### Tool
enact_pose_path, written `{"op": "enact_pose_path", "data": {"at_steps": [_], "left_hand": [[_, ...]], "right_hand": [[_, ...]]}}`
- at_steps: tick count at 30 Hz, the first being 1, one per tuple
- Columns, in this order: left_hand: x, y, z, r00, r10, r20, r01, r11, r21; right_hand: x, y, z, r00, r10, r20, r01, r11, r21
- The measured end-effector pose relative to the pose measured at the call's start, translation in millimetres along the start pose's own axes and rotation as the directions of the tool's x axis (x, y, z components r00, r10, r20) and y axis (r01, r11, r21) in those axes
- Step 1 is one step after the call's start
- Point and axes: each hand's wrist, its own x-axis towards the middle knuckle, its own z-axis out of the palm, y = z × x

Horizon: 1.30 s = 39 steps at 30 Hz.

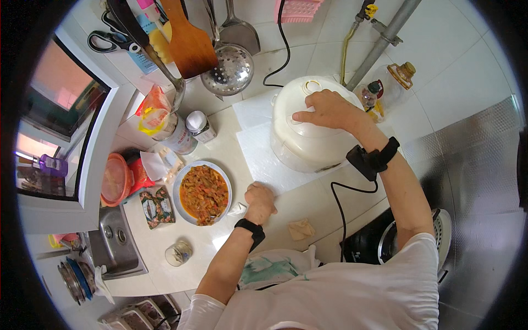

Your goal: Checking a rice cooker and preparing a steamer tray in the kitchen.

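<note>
On top of a white rice cooker point(317, 144) rests my right hand point(332, 109). Its thumb lies at a small panel on the lid, apart from the fingers, which curl near the raised round vent point(312, 86). My left hand point(260, 202) is on the counter, its fingers curled in and its palm hidden. A crumpled white tissue point(237, 209) lies just left of it. Beyond that sits a pale bowl point(177, 198) of cooked vegetable stew point(204, 194) in orange sauce. The cooker stands on a white sheet point(258, 152).
A folded tan cloth point(301, 229) lies near the counter's front edge. Left are a drinking glass point(178, 253), a tissue pack point(156, 207) and a steel sink point(117, 243). A gas stove point(367, 239) is right. A wooden turner point(192, 49) and a skimmer point(229, 68) hang overhead.
</note>
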Motion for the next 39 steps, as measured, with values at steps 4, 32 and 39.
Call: {"op": "enact_pose_path", "data": {"at_steps": [4,32,39], "left_hand": [[0,0,-3,1.0,0.002,0.03,-0.003,1.0,0.017],[0,3,-1,0.999,0.029,0.016,-0.03,0.998,0.064],[5,0,1,1.0,0.026,-0.002,-0.026,1.0,0.003]], "right_hand": [[8,-3,-15,0.98,0.027,0.196,-0.032,0.999,0.025],[12,22,9,0.997,-0.068,-0.044,0.076,0.974,0.214],[10,16,5,0.999,-0.032,-0.001,0.031,0.974,0.224]]}}
